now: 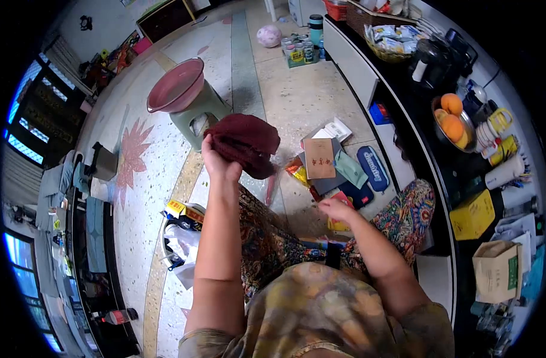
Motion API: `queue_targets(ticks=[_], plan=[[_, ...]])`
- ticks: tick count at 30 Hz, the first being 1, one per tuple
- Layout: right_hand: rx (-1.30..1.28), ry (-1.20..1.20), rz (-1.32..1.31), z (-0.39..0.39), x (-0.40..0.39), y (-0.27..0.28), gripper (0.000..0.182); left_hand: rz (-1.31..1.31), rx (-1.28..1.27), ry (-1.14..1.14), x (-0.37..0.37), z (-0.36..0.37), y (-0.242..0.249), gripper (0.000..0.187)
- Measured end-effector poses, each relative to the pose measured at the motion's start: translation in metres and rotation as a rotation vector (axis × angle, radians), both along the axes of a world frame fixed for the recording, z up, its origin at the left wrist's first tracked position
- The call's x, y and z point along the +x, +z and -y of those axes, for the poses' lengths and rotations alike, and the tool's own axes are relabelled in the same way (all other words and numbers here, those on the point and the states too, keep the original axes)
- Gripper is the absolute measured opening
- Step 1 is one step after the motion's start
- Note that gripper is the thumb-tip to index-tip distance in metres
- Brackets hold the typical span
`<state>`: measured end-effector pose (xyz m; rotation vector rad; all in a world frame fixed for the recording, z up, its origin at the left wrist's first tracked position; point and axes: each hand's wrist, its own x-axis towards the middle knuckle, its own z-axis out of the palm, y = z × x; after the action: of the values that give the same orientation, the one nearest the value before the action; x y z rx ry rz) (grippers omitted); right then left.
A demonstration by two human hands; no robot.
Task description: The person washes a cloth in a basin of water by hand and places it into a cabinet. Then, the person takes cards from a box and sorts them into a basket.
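Note:
My left hand (222, 162) is closed on a maroon knitted hat (246, 143), raised in front of me above the floor. Lower and to the right, my right hand (337, 211) has its fingers drawn together at a small dark red thing (314, 193) whose kind I cannot make out. Beyond that hand lie a brown-covered book or box (319, 158), a pale green pouch (351, 169), a blue pencil case (373, 168) and an orange packet (298, 173). Under the right hand is a red and yellow packet (340, 222), partly hidden.
A pink basin (176, 89) rests on a green stand (198, 113) ahead. On my left is a white plastic bag (182, 246). A long black-topped cabinet (398, 113) runs along the right, bearing a fruit bowl (470, 140) and a paper bag (495, 271). Cans (300, 51) stand farther off.

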<state>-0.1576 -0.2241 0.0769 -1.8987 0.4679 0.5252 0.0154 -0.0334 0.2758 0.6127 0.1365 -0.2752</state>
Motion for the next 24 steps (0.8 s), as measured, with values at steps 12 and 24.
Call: queue_targets(ticks=[12, 24], plan=[[-0.592, 0.465, -0.216, 0.015, -0.035, -0.059, 0.046, -0.053, 0.004, -0.008, -0.027, -0.019, -0.007, 0.041], [-0.518, 0.552, -0.446, 0.013, -0.050, -0.104, 0.041, -0.132, 0.028, -0.054, -0.009, 0.015, -0.016, 0.040]])
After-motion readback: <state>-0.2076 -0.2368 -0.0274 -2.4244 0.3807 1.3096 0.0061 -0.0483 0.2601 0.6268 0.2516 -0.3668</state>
